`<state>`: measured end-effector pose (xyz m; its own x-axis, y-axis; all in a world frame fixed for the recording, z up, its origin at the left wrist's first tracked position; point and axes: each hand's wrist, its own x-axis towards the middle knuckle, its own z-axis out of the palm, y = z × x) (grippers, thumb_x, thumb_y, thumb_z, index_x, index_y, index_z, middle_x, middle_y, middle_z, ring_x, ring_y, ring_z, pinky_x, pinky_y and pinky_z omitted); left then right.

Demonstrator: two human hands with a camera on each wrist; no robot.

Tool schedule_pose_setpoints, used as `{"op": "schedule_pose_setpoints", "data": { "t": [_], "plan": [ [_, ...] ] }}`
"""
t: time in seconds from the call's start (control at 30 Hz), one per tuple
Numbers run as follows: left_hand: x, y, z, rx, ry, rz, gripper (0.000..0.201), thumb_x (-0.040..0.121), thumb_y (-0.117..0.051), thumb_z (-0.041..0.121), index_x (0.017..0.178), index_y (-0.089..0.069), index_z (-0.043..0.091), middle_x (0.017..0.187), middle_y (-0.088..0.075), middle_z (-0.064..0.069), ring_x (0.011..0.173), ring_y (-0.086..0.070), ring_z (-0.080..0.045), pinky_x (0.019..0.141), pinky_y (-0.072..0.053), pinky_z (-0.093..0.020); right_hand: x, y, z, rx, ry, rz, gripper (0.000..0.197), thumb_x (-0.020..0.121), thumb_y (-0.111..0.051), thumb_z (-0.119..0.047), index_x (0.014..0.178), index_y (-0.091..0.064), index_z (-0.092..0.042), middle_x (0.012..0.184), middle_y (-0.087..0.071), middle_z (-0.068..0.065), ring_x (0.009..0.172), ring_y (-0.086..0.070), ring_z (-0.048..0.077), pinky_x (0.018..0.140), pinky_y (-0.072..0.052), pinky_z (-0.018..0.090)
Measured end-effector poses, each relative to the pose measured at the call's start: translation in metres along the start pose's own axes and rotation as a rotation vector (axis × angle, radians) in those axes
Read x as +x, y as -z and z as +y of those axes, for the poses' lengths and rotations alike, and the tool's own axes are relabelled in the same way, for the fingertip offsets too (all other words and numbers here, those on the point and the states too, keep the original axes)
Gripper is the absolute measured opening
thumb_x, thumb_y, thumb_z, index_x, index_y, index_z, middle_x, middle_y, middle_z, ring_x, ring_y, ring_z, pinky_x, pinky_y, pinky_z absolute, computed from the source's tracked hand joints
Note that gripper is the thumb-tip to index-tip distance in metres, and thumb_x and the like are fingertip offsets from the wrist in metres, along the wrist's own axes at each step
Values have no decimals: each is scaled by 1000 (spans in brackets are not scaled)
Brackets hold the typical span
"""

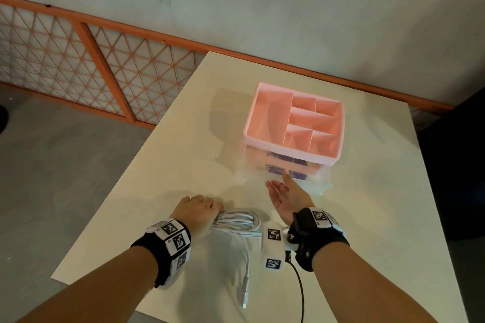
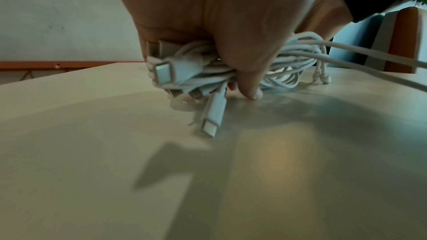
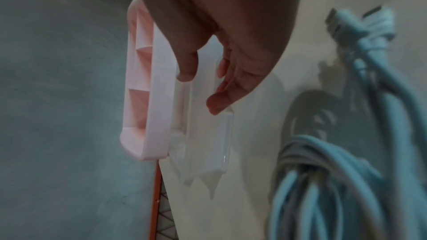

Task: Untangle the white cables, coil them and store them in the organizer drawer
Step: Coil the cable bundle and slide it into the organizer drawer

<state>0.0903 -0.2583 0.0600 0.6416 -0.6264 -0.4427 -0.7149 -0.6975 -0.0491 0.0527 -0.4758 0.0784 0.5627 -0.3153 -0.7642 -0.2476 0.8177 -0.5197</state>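
Note:
A bundle of white cables lies on the cream table, and my left hand grips one end of it with curled fingers. In the left wrist view the thumb wraps over the cables, and plugs stick out below. Loose cable ends trail toward the table's near edge. The pink organizer stands further back, with clear drawers under its divided top. My right hand is open, palm up, fingertips at the lower drawer front. It holds nothing.
The table ends close on the left and near side. An orange lattice railing stands left of it against a grey wall. A black cord hangs from the right wrist camera.

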Motion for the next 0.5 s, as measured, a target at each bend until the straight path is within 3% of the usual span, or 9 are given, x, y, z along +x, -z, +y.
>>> {"op": "schedule_pose_setpoints", "data": {
  "t": [0.1,0.2,0.27,0.37,0.43,0.5],
  "plan": [
    [-4,5,2,-4,-3,-17,40,93,-41,26,133,-38,20,129,-51,-5,122,-45,-28,96,-37,-40,-11,6,5,-39,-16,-23,35,85,-64,-26,109,-55,-2,105,-63,15,85,-66,23,68,-58,25],
    [-9,13,3,6,-15,-21,40,93,-43,29,132,-39,20,127,-53,-5,119,-48,-28,94,-39,-40,-24,11,7,-64,-21,-23,29,86,-63,-23,102,-54,-1,102,-62,17,86,-64,26,73,-56,28],
    [-13,20,3,-1,-16,-37,39,92,-44,28,130,-38,21,124,-54,-5,115,-50,-29,91,-41,-40,-32,13,9,-223,22,-25,34,82,-67,-33,96,-54,-5,102,-62,16,87,-62,24,75,-54,29],
    [-19,34,5,-3,-40,-7,32,93,-43,32,123,-41,20,118,-58,-6,105,-55,-31,78,-41,-37,-53,21,12,-953,311,-138,76,62,-70,-61,118,-49,-15,114,-59,3,99,-55,17,87,-46,32],
    [-23,47,8,-15,-71,33,31,94,-43,35,120,-43,18,114,-60,-7,100,-58,-31,71,-40,-35,-66,29,15,-1421,485,-302,102,53,-75,-65,136,-28,-28,130,-49,-3,118,-41,17,101,-37,39],
    [-23,62,12,-35,-96,84,29,94,-43,37,117,-44,19,110,-61,-6,96,-59,-30,70,-42,-36,-74,35,14,-1693,492,-380,115,50,-76,-63,141,-10,-38,135,-47,0,124,-39,22,105,-36,46]
  ]
}}
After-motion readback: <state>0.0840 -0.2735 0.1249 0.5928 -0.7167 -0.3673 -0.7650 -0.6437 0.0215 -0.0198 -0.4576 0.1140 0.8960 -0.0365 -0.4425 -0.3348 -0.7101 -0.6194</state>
